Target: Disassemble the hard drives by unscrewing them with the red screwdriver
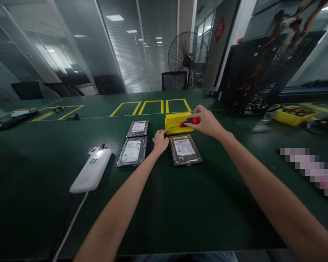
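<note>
A person's right hand [208,122] has its grip clamped on a red-and-black screwdriver [188,122] at a yellow bin [175,119] on a green desk [207,207], its tip close to the left hand [160,142], whose grip is unclear, so a slip might jab it.

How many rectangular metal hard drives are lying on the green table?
3. One rectangular metal hard drive lies left of the left hand, another drive just nearer; the third drive lies in front of the yellow plastic bin.
</note>
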The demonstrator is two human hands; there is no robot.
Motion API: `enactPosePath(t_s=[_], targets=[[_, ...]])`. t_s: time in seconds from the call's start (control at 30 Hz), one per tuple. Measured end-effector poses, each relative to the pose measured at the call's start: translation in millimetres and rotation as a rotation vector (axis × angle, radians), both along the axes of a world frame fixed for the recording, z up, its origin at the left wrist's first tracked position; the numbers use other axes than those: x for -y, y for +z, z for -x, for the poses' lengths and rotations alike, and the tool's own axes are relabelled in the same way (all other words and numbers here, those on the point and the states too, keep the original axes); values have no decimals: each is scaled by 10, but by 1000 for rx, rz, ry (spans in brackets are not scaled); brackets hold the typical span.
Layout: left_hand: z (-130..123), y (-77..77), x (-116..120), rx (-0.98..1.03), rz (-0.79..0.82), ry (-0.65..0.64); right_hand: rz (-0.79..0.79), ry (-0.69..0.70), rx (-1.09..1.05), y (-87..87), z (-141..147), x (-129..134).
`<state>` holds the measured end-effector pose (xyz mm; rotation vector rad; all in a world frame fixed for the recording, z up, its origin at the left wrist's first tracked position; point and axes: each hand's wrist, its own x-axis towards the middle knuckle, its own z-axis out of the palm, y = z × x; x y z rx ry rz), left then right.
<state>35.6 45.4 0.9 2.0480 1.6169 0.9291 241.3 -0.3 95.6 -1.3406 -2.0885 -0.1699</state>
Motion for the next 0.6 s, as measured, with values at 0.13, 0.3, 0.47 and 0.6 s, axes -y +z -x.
enactPosePath(t_s=[0.13,0.3,0.47,0.6], targets=[[0,-2,1,-5,-4,1,-15,25,-21,24,-2,7],[-1,1,11,5,-22,17,-74,10,-106,168,-22,69],[16,41,38,42,-75,72,-124,-38,-200,335,-57,154],[29,73,90,48,-219,59,-156,-75,-281,377,-70,170]])
